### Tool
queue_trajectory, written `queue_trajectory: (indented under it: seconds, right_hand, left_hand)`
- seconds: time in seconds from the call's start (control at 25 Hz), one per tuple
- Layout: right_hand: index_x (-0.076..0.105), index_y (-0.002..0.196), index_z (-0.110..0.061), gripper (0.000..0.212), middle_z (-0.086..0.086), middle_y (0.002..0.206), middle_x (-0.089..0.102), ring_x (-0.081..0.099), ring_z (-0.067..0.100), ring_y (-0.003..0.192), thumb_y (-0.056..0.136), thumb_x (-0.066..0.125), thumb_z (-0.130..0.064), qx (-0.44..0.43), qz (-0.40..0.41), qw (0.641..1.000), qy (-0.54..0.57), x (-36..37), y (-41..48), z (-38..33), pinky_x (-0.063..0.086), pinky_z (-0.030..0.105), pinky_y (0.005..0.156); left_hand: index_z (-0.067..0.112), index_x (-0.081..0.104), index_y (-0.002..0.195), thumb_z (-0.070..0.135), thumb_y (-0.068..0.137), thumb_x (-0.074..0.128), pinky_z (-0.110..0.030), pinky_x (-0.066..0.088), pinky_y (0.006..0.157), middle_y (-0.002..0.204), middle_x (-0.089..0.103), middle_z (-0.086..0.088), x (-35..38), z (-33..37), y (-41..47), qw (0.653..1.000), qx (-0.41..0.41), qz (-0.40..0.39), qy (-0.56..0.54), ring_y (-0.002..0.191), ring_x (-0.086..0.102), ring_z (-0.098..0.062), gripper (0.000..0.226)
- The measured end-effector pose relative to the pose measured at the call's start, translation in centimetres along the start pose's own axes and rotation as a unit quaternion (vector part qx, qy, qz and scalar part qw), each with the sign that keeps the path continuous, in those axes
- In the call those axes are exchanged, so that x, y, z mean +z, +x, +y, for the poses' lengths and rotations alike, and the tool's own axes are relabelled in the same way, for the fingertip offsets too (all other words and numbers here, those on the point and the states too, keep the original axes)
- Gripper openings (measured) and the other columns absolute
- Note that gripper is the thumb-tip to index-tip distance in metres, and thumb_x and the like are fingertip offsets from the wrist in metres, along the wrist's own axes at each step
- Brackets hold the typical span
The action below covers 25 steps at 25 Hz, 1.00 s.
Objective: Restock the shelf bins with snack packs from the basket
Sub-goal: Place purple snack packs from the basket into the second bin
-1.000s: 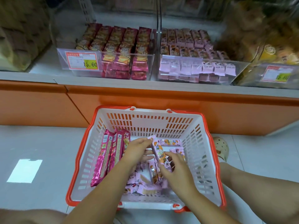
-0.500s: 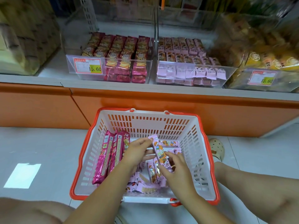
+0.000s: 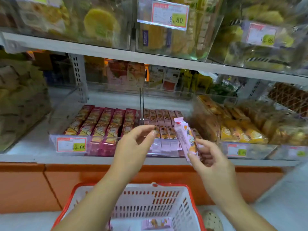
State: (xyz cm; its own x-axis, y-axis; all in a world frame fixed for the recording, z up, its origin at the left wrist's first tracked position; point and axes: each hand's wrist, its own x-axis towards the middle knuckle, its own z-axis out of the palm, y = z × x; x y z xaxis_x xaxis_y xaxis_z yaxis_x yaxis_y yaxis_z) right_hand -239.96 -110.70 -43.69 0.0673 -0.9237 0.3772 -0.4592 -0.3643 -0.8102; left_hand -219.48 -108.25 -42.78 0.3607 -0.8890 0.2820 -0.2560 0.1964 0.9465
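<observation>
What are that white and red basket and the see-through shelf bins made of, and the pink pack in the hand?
Basket: looks like moulded plastic, matte white slotted walls with a red rim. Shelf bins: clear rigid sheet, probably acrylic, with glare on the panes and goods visible through them. Pink snack pack, held in the right hand: thin printed film with a crimped end.

snack pack (image 3: pixel 186 139): was light pink with orange pictures
basket (image 3: pixel 188 197): was white with a red rim
price tag (image 3: pixel 71 144): was red-edged, with yellow
</observation>
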Motion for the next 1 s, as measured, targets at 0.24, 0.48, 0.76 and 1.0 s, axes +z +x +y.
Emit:
queue_trajectory:
  seconds: [0.24,0.48,0.76,1.0]
  right_hand:
    - [0.053,0.124,-0.011,0.045,0.010,0.094,0.068,0.065,0.031,0.086,0.086,0.067,-0.032,0.005,0.057,0.959,-0.277,2.1,15.7,1.5,0.050,0.033,0.068]
    - [0.061,0.111,-0.012,0.020,0.011,0.105,0.068,0.065,0.030,0.097,0.097,0.047,-0.015,0.049,-0.016,0.871,-0.488,7.2,21.0,4.7,0.045,0.029,0.070]
    - [0.066,0.105,-0.012,0.022,0.009,0.109,0.067,0.063,0.027,0.097,0.097,0.051,-0.026,0.095,-0.074,0.885,-0.449,7.6,20.7,5.4,0.048,0.027,0.078]
    - [0.062,0.125,-0.020,0.034,0.005,0.137,0.055,0.056,0.022,0.116,0.093,0.059,-0.030,0.080,-0.157,0.908,-0.379,6.4,19.5,4.8,0.040,0.022,0.087]
  left_hand:
    - [0.030,0.035,0.145,0.054,0.089,0.052,-0.033,0.043,0.100,0.143,0.048,0.004,-2.2,-1.4,8.4,0.947,0.052,-0.006,0.317,0.128,0.047,-0.017,0.064]
    - [0.040,0.031,0.145,0.061,0.085,0.047,-0.029,0.044,0.099,0.140,0.050,0.013,-2.6,-3.8,9.9,0.966,0.047,-0.059,0.249,0.126,0.049,-0.010,0.065]
    - [0.043,0.026,0.146,0.063,0.086,0.044,-0.030,0.046,0.097,0.144,0.045,0.012,-2.8,-3.8,9.9,0.965,0.062,-0.073,0.245,0.127,0.048,-0.011,0.065]
    - [0.041,0.024,0.147,0.059,0.089,0.044,-0.027,0.044,0.091,0.142,0.048,0.009,-2.7,-3.7,9.8,0.964,0.072,-0.062,0.250,0.125,0.049,-0.013,0.064]
